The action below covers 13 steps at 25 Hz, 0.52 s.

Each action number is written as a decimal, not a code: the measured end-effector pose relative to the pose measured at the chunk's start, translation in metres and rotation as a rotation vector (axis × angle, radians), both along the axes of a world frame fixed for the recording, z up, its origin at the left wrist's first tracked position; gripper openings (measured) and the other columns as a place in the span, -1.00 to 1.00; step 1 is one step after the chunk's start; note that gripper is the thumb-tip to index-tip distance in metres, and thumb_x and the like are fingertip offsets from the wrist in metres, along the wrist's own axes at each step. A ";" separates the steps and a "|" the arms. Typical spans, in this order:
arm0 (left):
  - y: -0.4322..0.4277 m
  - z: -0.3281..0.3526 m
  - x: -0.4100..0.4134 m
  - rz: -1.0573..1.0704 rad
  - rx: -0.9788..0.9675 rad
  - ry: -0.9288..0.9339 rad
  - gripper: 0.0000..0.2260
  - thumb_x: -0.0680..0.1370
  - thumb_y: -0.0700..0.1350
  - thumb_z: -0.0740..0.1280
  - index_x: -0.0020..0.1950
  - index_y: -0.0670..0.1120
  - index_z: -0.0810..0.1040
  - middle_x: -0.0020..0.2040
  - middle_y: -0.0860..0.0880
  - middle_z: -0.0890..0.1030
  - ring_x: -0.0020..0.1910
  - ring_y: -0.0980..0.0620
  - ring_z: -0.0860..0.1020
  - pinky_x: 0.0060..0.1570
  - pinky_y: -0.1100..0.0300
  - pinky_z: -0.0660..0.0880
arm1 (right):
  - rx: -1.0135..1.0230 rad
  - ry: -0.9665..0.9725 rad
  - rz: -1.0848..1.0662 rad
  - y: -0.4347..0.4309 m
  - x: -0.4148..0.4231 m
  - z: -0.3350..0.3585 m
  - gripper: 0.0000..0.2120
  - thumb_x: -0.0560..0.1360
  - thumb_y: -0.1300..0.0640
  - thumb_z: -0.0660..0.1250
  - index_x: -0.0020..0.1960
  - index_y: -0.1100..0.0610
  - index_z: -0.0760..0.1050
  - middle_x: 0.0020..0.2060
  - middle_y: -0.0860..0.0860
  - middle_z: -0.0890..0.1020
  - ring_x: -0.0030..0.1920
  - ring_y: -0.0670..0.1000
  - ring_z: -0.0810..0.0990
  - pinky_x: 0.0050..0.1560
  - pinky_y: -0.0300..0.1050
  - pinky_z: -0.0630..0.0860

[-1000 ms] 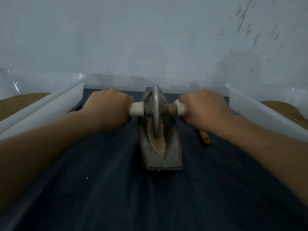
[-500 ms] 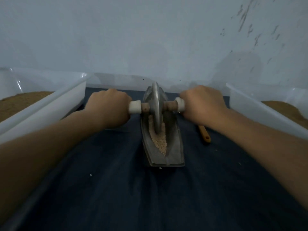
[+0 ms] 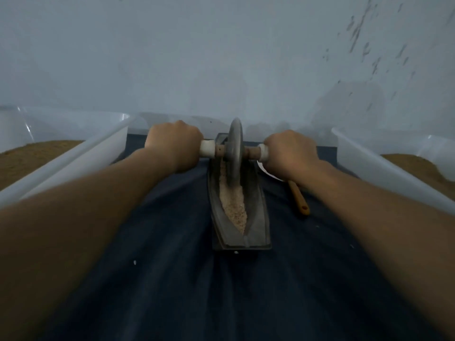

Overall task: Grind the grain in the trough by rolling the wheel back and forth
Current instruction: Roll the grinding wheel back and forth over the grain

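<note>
Pale grey-blue wall [image 3: 197, 57] rises behind the dark blue cloth [image 3: 172, 279], with dark flecked marks [image 3: 364, 40] high above the cloth's right side. White plastic tub [image 3: 73, 156] left of the cloth, second tub [image 3: 384, 168] right of it; each holds brown powder [image 3: 29, 156]. Lighting dim.

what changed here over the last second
The wheel rolled slightly away from the person, toward the far end of the trough, with the left hand and right hand moving along, so more grain shows. Both hands still grip the handles; trough and orange-handled tool stayed put.
</note>
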<state>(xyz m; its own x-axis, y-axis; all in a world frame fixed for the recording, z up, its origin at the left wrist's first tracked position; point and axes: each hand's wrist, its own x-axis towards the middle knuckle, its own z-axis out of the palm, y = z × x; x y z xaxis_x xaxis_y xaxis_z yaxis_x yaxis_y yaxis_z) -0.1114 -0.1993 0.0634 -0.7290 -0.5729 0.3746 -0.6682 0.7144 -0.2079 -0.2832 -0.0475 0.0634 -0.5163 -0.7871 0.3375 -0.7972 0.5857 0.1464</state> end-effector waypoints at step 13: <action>0.000 -0.026 0.007 0.037 0.078 0.139 -0.91 0.56 -0.03 0.30 -0.01 0.06 0.59 -0.16 0.00 0.54 -0.21 -0.07 0.51 -0.23 0.08 0.39 | -0.016 0.199 0.017 -0.009 0.007 0.006 -0.92 0.53 0.10 0.36 0.01 0.00 0.60 -0.12 0.03 0.61 -0.10 0.13 0.61 -0.19 -0.10 0.37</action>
